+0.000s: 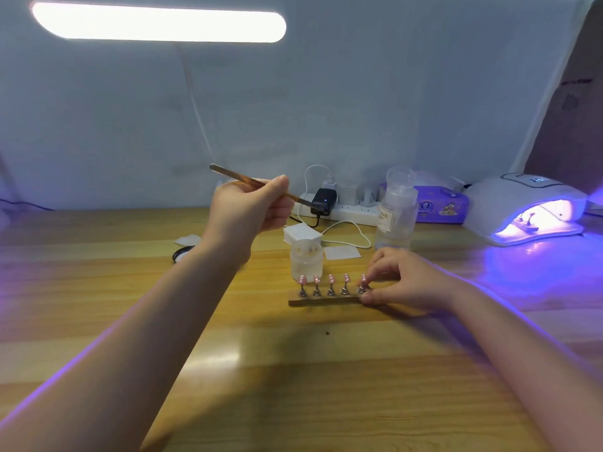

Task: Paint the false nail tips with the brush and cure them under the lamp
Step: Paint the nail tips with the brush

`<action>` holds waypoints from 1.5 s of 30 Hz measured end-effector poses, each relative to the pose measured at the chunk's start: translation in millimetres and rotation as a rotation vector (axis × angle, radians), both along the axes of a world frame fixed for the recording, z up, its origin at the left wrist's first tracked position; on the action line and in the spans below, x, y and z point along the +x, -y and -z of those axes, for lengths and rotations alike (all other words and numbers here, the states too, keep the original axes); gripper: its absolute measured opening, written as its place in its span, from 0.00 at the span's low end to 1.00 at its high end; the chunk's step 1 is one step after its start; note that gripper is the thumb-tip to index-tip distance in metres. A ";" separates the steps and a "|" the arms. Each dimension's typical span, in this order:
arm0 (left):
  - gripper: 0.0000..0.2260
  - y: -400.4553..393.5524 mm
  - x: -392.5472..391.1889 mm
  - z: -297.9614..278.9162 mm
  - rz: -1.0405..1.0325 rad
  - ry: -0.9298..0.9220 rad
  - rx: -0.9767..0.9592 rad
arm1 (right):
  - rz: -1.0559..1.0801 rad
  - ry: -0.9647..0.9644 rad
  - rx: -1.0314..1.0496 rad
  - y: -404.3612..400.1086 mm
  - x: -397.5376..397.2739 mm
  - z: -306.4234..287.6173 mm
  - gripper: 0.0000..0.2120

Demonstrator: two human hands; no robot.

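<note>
A narrow wooden holder bar [323, 301] lies on the desk with several pink false nail tips [331, 278] standing on small metal stands. My right hand [401, 282] pinches the rightmost stand and grips the bar's right end. My left hand [251, 213] is raised above the desk, left of the bar, and holds a thin brown brush [238, 178] whose tip points right and down toward the power strip. The white curing lamp [525, 207] sits at the far right, glowing violet, with another nail holder inside it.
A small clear jar [306, 259] stands just behind the bar, with a white pad stack [301, 233] behind it. A clear pump bottle [396, 210], a power strip [346, 208] with plugs and cables, and a purple box [440, 207] line the back. A lit desk lamp [160, 22] hangs overhead.
</note>
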State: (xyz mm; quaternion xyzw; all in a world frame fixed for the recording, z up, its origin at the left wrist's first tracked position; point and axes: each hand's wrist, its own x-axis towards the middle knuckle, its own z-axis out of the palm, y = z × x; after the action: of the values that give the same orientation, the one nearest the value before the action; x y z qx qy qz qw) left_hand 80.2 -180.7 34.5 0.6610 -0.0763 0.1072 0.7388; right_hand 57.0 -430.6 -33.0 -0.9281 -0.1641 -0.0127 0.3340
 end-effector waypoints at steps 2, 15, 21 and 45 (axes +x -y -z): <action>0.06 -3.1 -7.1 -3.1 0.061 0.023 0.008 | -0.004 0.009 -0.055 -0.3 -0.2 0.1 0.10; 0.02 -29.3 -54.3 79.3 0.004 0.342 0.282 | 0.204 0.484 0.084 -28.8 -18.2 -23.1 0.12; 0.03 -32.7 -47.6 93.0 0.060 0.329 0.527 | 0.198 0.570 -0.005 -71.0 -44.6 -17.2 0.16; 0.16 -24.7 -61.7 91.8 0.197 0.229 0.622 | 0.223 0.406 -0.366 -104.9 -43.8 16.9 0.17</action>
State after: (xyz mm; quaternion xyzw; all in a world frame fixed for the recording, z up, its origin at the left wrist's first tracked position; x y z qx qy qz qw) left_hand 18.5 -155.9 -57.3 0.8277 -0.2511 0.0803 0.4954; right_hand 13.2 -325.7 -49.8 -0.9637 -0.1239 -0.2049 0.1181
